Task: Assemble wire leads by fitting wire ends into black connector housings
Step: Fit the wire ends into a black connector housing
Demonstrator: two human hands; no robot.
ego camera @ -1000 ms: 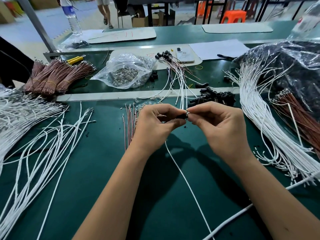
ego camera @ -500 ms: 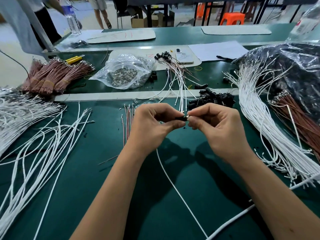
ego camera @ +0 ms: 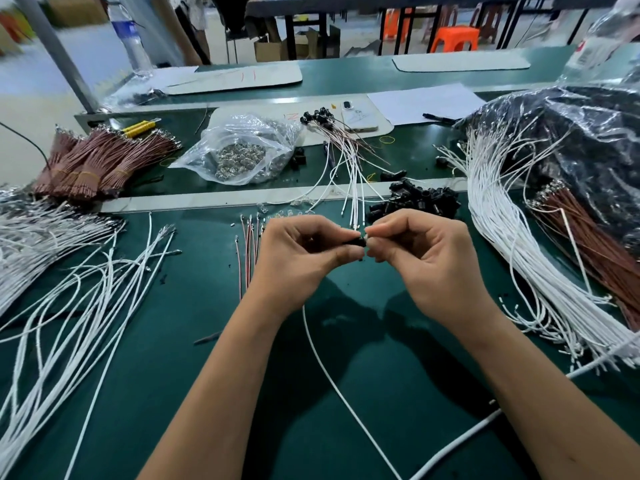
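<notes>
The black connector housing (ego camera: 356,242) sits pinched in the left hand (ego camera: 298,258) fingers, held steady at centre so the right hand (ego camera: 426,265), fingers clamped on a small metal terminal (ego camera: 366,236), can press it in. One white wire (ego camera: 332,372) trails toward 6 o'clock on the green surface (ego camera: 207,393). At 1 o'clock lies one pile of spare housings (ego camera: 415,202); at 12, one bundle of finished leads (ego camera: 346,157); at 3, one white-wire sheaf (ego camera: 512,244), too many to count.

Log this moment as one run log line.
left hand grips black housing | right hand pinches wire end | fitting underway
</notes>
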